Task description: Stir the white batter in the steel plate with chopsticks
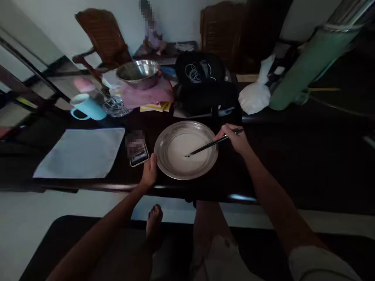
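At the near edge of the dark table (293, 164), the left hand (149, 171) rests with its fingers loosely curled, thumb side against the rim of a round steel plate (164, 160), steadying it without lifting it. Its forearm comes up from the lower left, nearly straight, crossing the table's front edge at the wrist.

The right hand (236, 139) is closed around a thin dark stick (211, 144), pinched between thumb and fingers the way a pen is held. The stick slants down and to the left, and its tip sits on the pale white layer that covers the flat middle of the plate. The right arm reaches in from the lower right, elbow bent, with a light sleeve at the upper arm.

The plate lies flat on the table between the two hands, close to the front edge. Just beside the left hand, left of the plate, lies a phone (138, 157), and farther left a pale cloth mat (82, 152). Behind the plate stand a black bag (205, 86), a steel bowl (138, 73) on a pink cloth, a blue mug (88, 107) and a white plastic bag (255, 95).
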`<control>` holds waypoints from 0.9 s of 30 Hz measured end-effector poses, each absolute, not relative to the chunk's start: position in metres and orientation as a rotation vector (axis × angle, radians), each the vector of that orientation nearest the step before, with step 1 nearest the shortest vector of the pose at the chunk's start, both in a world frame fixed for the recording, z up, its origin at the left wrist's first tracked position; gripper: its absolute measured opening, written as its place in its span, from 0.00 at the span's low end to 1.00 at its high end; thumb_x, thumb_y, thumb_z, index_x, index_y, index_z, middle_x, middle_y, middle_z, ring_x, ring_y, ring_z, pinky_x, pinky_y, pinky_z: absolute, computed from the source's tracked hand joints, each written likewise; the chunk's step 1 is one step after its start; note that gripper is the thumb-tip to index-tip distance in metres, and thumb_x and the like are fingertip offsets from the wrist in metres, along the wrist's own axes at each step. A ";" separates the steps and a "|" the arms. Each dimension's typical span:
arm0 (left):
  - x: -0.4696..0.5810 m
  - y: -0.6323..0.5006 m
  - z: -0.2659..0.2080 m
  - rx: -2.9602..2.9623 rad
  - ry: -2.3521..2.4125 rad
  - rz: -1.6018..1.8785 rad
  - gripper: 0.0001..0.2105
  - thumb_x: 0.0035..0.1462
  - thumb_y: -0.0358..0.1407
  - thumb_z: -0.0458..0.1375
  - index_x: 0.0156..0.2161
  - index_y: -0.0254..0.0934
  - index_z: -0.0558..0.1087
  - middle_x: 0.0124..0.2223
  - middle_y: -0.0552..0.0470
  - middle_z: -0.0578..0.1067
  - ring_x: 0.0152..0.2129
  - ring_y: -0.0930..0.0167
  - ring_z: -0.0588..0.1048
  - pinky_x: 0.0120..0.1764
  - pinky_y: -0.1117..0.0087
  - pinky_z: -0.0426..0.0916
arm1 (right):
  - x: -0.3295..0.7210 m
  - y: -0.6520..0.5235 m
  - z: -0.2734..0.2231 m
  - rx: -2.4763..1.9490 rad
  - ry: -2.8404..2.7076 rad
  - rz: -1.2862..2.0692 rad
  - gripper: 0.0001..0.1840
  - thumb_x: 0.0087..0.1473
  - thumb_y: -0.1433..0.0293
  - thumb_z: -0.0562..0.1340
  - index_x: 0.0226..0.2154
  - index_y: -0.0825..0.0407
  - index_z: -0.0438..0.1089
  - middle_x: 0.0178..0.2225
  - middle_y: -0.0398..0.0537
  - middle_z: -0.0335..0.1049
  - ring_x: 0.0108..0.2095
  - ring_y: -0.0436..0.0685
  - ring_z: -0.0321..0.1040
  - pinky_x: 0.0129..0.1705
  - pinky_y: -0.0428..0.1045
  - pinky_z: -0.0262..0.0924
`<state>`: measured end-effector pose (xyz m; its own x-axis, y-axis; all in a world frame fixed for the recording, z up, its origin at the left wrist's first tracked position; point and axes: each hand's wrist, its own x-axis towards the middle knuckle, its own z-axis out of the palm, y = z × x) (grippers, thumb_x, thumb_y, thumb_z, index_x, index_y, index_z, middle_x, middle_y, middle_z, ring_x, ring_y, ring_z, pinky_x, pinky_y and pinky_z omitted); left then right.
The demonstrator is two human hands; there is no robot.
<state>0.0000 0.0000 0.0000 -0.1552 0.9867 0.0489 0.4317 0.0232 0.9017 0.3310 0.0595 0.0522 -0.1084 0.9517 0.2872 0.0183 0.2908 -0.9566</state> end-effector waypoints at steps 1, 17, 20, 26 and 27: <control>0.000 0.001 -0.001 1.449 1.656 1.112 0.28 0.59 0.60 0.46 0.21 0.38 0.64 0.20 0.55 0.64 0.21 0.71 0.64 0.28 0.69 0.62 | 0.330 0.059 0.053 -0.961 -1.470 1.054 0.24 0.54 0.49 0.62 0.19 0.49 0.72 0.21 0.44 0.77 0.29 0.56 0.76 0.39 0.51 0.68; 0.000 0.004 -0.007 1.371 1.644 1.176 0.26 0.59 0.57 0.49 0.22 0.38 0.67 0.19 0.52 0.67 0.28 0.65 0.73 0.32 0.68 0.68 | 0.329 0.059 0.051 -0.960 -1.512 1.039 0.20 0.56 0.52 0.62 0.23 0.49 0.72 0.26 0.44 0.79 0.33 0.56 0.77 0.43 0.52 0.68; 0.001 0.004 -0.005 1.379 1.649 1.185 0.25 0.59 0.56 0.50 0.22 0.38 0.67 0.19 0.52 0.67 0.28 0.65 0.73 0.32 0.68 0.69 | 0.333 0.061 0.051 -0.977 -1.421 0.987 0.23 0.57 0.51 0.61 0.21 0.49 0.71 0.23 0.45 0.77 0.29 0.55 0.76 0.38 0.52 0.68; 0.001 0.004 -0.005 1.370 1.652 1.181 0.24 0.60 0.55 0.50 0.22 0.39 0.66 0.20 0.52 0.67 0.29 0.64 0.73 0.33 0.67 0.69 | 0.328 0.059 0.051 -0.949 -1.504 1.045 0.22 0.56 0.51 0.61 0.21 0.50 0.71 0.23 0.45 0.77 0.30 0.55 0.76 0.40 0.51 0.68; 0.001 0.004 -0.005 1.368 1.651 1.181 0.24 0.60 0.55 0.49 0.22 0.38 0.66 0.20 0.51 0.67 0.30 0.64 0.73 0.33 0.67 0.69 | 0.328 0.059 0.050 -0.953 -1.510 1.047 0.21 0.56 0.52 0.61 0.22 0.50 0.72 0.24 0.45 0.78 0.31 0.55 0.76 0.41 0.52 0.68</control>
<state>0.0013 0.0041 -0.0048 -0.2167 0.9752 0.0460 0.3583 0.0356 0.9329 0.3281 0.0586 0.0505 -0.1657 0.9408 0.2958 0.0526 0.3080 -0.9499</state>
